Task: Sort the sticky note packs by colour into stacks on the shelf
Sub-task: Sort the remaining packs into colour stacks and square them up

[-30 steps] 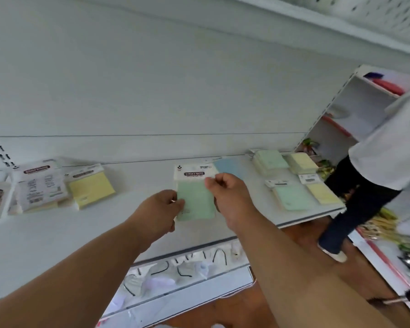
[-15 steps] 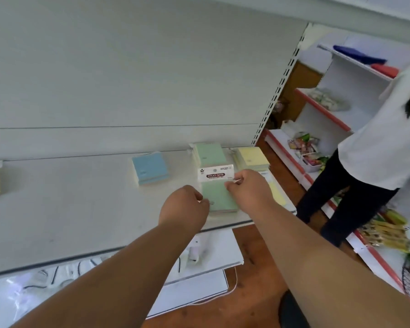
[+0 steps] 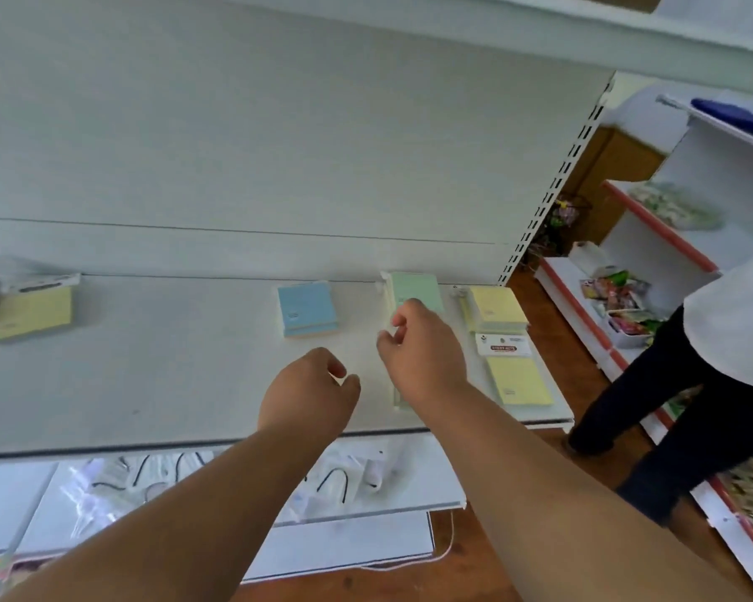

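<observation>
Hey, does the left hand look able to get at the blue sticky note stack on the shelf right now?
Probably yes. The left hand holds nothing and hovers over bare shelf, with the blue sticky note stack just beyond it and nothing between them. The right hand is off to the side.

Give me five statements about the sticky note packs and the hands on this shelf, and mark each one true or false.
1. The blue stack lies left of the green stack at the back of the shelf. True.
2. The left hand grips a blue pack. False: it holds nothing, fingers loosely curled.
3. A yellow pack with a white header card lies in front of the yellow stack. True.
4. The right hand rests on the yellow stack. False: it is over the green packs, left of the yellow ones.
5. Another yellow pack lies far to the right of the blue stack. False: it lies far to the left.
</observation>
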The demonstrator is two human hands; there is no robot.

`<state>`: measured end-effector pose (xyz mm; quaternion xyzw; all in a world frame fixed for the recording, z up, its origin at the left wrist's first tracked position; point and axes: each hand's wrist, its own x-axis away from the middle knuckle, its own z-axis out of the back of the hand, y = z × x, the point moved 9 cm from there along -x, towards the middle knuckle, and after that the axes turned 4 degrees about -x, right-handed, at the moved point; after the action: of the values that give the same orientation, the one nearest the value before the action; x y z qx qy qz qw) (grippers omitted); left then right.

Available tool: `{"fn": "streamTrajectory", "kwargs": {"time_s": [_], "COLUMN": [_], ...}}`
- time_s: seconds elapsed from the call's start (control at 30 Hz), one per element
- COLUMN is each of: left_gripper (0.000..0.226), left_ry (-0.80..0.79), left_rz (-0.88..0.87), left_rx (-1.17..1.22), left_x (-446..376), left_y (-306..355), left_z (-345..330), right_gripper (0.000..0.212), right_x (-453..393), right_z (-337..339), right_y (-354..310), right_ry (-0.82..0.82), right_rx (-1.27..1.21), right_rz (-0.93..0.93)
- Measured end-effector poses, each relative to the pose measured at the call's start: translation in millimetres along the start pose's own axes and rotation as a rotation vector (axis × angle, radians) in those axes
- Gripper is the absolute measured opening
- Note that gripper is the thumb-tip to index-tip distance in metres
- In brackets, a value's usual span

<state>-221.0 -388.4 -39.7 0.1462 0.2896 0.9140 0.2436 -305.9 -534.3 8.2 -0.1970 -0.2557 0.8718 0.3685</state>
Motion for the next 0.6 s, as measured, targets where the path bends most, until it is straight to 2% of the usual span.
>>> {"fn": "streamTrajectory", "kwargs": {"time_s": [0.1, 0.2, 0.4, 0.6], "left_gripper": [0.015, 0.013, 0.016, 0.040], "left_ry": [0.069, 0.146, 0.253, 0.314], "left_rz": [0.067, 0.142, 0.284, 0.322], "left_rx": [0.024, 0.032, 0.026, 0.102], "left_x": [-2, -7, -21, -56], "left_y": [-43, -97, -235, -353], "left_z": [42, 89, 188, 275], "right_gripper": [0.014, 0.012, 0.010, 0.011], "right_x": [-3, 5, 24, 31], "right_z": [-32, -80, -186, -292], "right_y": [-49, -106, -238, -353], "right_ry": [-0.036, -0.143, -0.275, -0.380], "right_rx": [-0.065, -0.090, -0.168, -0.232], "right_rz": [0.049, 0.126, 0.222, 0.203]}}
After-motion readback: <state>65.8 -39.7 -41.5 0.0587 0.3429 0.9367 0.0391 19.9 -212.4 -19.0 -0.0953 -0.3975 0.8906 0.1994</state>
